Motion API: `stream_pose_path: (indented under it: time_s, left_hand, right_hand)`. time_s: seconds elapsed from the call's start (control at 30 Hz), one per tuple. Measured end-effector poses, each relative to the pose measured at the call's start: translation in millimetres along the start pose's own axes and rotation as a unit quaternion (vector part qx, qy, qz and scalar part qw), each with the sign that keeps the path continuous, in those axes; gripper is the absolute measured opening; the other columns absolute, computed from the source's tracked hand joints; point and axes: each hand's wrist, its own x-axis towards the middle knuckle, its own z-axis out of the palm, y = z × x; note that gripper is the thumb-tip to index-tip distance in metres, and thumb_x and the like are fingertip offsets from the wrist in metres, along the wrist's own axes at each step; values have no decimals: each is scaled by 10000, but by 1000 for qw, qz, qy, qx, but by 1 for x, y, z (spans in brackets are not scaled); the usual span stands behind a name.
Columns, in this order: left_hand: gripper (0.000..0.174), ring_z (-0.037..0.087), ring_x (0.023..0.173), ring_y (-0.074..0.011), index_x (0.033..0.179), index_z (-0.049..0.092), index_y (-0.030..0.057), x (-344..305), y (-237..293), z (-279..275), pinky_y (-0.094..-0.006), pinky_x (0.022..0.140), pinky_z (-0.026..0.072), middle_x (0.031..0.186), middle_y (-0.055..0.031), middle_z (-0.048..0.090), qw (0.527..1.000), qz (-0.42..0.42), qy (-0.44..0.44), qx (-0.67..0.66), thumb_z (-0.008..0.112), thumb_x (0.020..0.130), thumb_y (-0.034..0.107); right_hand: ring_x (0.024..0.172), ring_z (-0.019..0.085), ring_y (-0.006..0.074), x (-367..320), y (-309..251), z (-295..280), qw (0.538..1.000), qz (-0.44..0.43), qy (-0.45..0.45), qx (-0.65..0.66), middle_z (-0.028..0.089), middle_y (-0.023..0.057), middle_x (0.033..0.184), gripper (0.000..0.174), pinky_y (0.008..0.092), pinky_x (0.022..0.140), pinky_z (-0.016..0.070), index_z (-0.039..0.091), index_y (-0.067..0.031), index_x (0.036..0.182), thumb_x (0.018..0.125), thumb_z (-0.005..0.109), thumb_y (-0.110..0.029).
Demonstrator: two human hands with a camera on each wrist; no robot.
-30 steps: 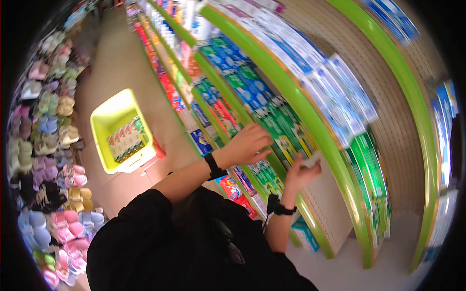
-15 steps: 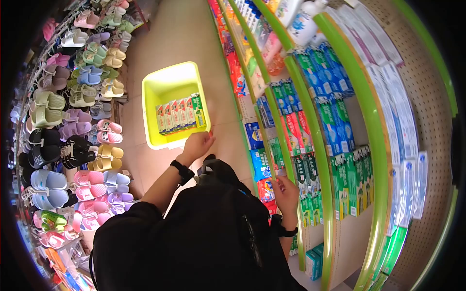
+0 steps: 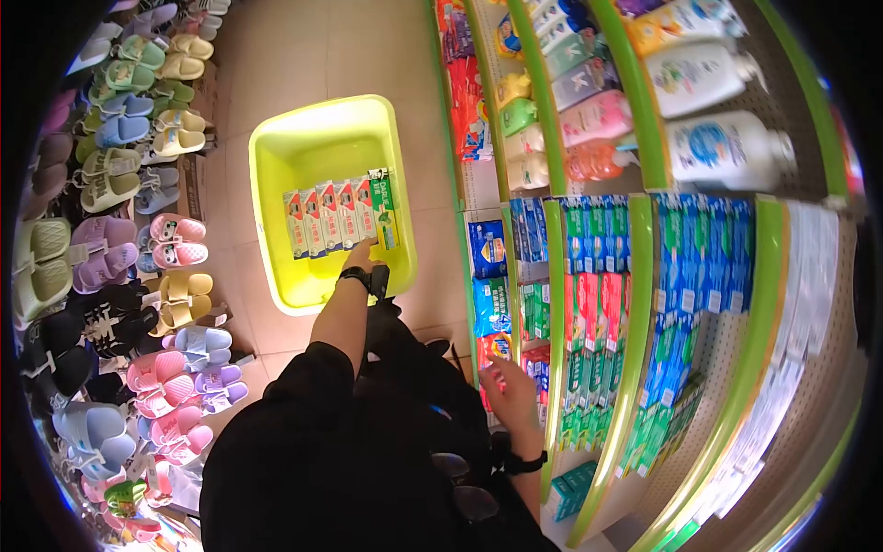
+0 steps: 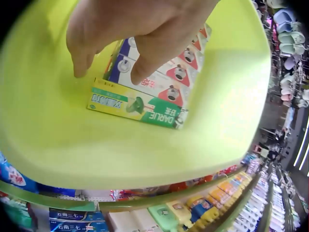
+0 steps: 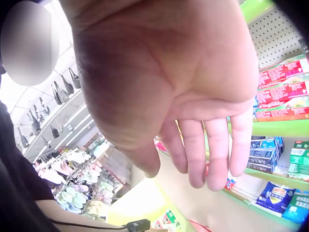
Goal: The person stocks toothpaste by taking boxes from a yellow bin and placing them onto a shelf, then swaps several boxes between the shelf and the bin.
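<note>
My left hand (image 3: 364,258) reaches over the near side of a yellow-green basket (image 3: 405,156), its fingers near the toothpaste boxes inside. In the left wrist view, the thumb and fingers (image 4: 83,65) stand apart above the boxes with nothing gripped. A green and yellow Darlie toothpaste box (image 4: 137,104) lies at one end of a row of white and red boxes (image 3: 326,216). My right hand (image 3: 513,391) hangs beside the shelf with nothing in it; its palm and loosely extended fingers (image 5: 217,150) fill much of the right wrist view.
Green-edged shelves along the right hold toothpaste boxes (image 3: 593,313), white bottles (image 3: 717,152) and bagged goods (image 3: 487,248). Slippers (image 3: 161,382) line the rack on the left. The basket stands on a tiled floor (image 3: 276,55) between them.
Both hands have left the toothpaste shelf as the view turned toward the basket. My left hand moved from near the basket's rim to over the boxes; the right stays by the shelf.
</note>
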Motion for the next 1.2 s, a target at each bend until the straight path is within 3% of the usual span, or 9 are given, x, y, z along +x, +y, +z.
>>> stream_pose_path:
  time_s: [0.07,0.13,0.2,0.53,0.67,0.87,1.0,1.13,1.2]
  left_hand:
    - [533,569,1092,-342,1463,537,173,21,-9,13,-478,836,541,1423,-176,497,988,-108,46,-105,722,974,280]
    - [566,552,1009,-315,1444,550,182,39,-16,31,-457,779,522,1397,-196,513,901,-299,131,-287,770,946,334]
    - [549,592,907,-280,1371,582,101,40,-4,42,-403,774,543,1278,-173,571,877,-335,151,-311,803,945,367]
    - [401,628,1021,-276,1244,624,89,31,-8,43,-416,889,557,1129,-135,614,854,-322,170,-372,779,982,350]
    - [462,614,979,-269,1241,610,106,15,47,57,-409,888,548,1113,-117,597,837,-327,210,-386,811,949,401]
    - [417,592,900,-248,1203,605,113,3,106,43,-383,832,539,1025,-84,597,900,-218,79,-369,807,955,381]
    - [323,608,923,-249,1182,607,82,-3,162,18,-386,844,549,1013,-75,603,868,-275,27,-412,766,996,292]
    - [275,670,996,-261,1221,592,56,-60,223,9,-397,910,580,1112,-90,647,892,-204,-97,-392,735,1010,158]
    - [340,702,1005,-259,1299,562,45,-99,258,15,-376,925,590,1166,-91,673,934,-70,-183,-299,724,1009,116]
  right_hand:
    - [836,727,290,9,-7,9,1000,25,-11,-3,731,134,926,277,390,741,574,703,-21,1160,937,781,-164]
    - [858,729,297,13,-11,17,998,48,-31,-4,728,136,942,266,397,765,575,699,-28,1154,939,779,-164]
    - [879,729,309,18,-16,21,999,34,-39,-14,723,142,961,264,408,775,574,699,-39,1163,941,775,-160]
    - [862,720,323,38,-34,23,999,26,-8,-25,711,140,945,254,421,739,568,676,-29,1154,952,759,-159]
    - [831,715,329,39,-37,23,999,11,13,-36,709,141,934,279,425,706,567,665,-35,1163,948,767,-182]
    - [973,703,371,32,-32,22,999,3,13,-31,703,187,1056,427,457,833,569,649,-7,1282,949,770,-245]
    - [1002,702,379,21,-34,21,999,-19,16,-28,708,198,1094,460,451,863,572,641,2,1298,942,773,-258]
    - [1009,702,379,14,-33,22,999,-34,24,-31,708,205,1113,464,449,867,573,636,7,1304,944,768,-254]
    - [1006,707,372,14,-33,22,999,-47,23,1,709,207,1109,463,444,871,575,634,11,1303,945,765,-253]
